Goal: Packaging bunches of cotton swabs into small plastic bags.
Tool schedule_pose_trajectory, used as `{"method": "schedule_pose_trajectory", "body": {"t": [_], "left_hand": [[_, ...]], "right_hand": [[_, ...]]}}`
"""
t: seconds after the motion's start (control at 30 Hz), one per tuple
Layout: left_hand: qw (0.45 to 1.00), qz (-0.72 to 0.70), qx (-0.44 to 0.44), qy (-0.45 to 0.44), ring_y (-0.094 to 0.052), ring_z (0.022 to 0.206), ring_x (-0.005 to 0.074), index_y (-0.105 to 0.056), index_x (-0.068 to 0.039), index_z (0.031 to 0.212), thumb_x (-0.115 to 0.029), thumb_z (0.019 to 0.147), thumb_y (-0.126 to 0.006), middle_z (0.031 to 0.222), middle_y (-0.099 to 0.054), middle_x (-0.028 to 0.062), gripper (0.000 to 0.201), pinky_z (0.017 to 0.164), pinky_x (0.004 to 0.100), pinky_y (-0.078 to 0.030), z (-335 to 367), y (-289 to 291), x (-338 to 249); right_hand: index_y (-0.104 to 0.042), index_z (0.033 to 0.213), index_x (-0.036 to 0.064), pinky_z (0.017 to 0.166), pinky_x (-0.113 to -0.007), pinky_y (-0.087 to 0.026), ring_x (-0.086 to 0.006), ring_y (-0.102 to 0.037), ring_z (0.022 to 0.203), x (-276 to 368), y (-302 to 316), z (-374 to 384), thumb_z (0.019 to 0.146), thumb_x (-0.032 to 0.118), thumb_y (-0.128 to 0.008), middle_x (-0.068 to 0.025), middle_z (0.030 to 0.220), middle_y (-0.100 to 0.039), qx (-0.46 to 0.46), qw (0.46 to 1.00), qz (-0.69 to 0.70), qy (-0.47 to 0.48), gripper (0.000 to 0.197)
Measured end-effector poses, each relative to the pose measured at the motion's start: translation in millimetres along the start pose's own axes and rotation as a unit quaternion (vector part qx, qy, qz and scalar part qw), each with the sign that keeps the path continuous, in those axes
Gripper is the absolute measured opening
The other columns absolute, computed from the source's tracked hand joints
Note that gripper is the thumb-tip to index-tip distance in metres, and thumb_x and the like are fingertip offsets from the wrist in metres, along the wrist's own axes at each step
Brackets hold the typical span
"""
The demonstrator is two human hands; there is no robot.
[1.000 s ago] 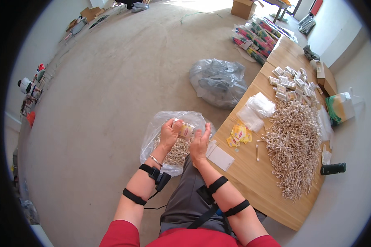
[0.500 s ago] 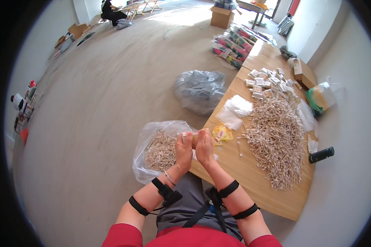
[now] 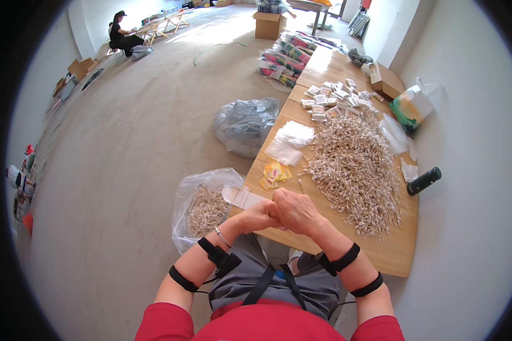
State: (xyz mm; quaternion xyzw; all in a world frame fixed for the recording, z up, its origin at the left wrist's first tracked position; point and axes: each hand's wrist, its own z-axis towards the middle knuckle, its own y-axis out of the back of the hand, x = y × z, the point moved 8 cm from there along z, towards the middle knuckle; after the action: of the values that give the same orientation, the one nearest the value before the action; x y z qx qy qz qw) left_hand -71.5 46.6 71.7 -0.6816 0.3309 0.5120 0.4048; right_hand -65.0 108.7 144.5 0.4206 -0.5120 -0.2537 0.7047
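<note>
My left hand (image 3: 258, 217) and my right hand (image 3: 297, 211) are closed against each other above the table's near left corner. Whatever they hold is hidden by the fingers. Just beyond them a flat whitish strip, like a plastic bag or card (image 3: 246, 198), lies across the table edge. Small yellow cards (image 3: 276, 173) lie beyond my hands, with clear plastic bags (image 3: 291, 142) farther back. To the right a large heap of cotton swabs (image 3: 352, 165) spreads over the wooden table (image 3: 375, 253). Small white packs (image 3: 337, 98) are piled behind the heap.
A clear bag of swabs (image 3: 206, 211) stands left of the table, with a grey plastic bag (image 3: 246, 126) behind it. A dark cylinder (image 3: 424, 181) and a cardboard box (image 3: 385, 80) lie along the wall side. Far left, a person (image 3: 123, 37) sits at a wooden trestle.
Both hands have turned from upright and side by side to lying over each other, lower and nearer me. The view has shifted, so the table appears farther left.
</note>
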Motion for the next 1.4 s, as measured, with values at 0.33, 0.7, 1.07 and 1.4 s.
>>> {"method": "schedule_pose_trajectory", "body": {"t": [0.33, 0.7, 1.07, 1.4], "left_hand": [[0.997, -0.079, -0.015, -0.02, -0.063, 0.097, 0.0184, -0.059, 0.001, 0.11, -0.009, 0.087, -0.066, 0.101, -0.065, 0.0072, 0.027, 0.083, 0.0344, -0.056, 9, -37, 17], [0.993, -0.108, -0.04, -0.031, -0.064, 0.092, 0.0171, -0.061, -0.001, 0.108, -0.006, 0.088, -0.062, 0.099, -0.065, 0.0074, 0.02, 0.08, 0.0339, -0.056, -3, -23, -6], [0.996, -0.037, -0.048, -0.071, -0.06, 0.09, 0.0102, -0.061, -0.002, 0.103, -0.007, 0.09, -0.06, 0.097, -0.063, 0.0018, 0.014, 0.081, 0.0301, -0.055, 1, -22, -8], [0.993, 0.05, -0.067, -0.081, -0.061, 0.086, 0.0082, -0.065, -0.002, 0.099, -0.013, 0.089, -0.063, 0.089, -0.067, 0.0009, 0.015, 0.075, 0.0256, -0.051, -3, -19, -13]], "right_hand": [[-0.055, 0.115, -0.0013, 0.101, -0.035, -0.037, -0.0325, -0.048, 0.121, -6, -7, -27, 0.101, 0.037, -0.022, -0.0207, 0.127, -0.053, 0.109, 0.982, 0.152, -0.031, 0.053], [-0.07, 0.094, 0.0073, 0.087, -0.036, -0.048, -0.0272, -0.058, 0.102, -9, 43, -53, 0.076, 0.005, -0.068, -0.0082, 0.106, -0.065, -0.201, 0.971, 0.11, 0.067, 0.018], [-0.062, 0.081, 0.0069, 0.078, -0.036, -0.048, -0.0264, -0.056, 0.093, 11, 43, -61, 0.073, 0.005, -0.068, -0.0055, 0.092, -0.061, -0.279, 0.955, 0.021, 0.102, 0.01], [-0.057, 0.081, 0.0044, 0.086, -0.038, -0.043, -0.0299, -0.049, 0.102, -12, 43, -55, 0.072, 0.005, -0.072, -0.0114, 0.105, -0.054, -0.206, 0.97, 0.126, 0.02, 0.017]]}}
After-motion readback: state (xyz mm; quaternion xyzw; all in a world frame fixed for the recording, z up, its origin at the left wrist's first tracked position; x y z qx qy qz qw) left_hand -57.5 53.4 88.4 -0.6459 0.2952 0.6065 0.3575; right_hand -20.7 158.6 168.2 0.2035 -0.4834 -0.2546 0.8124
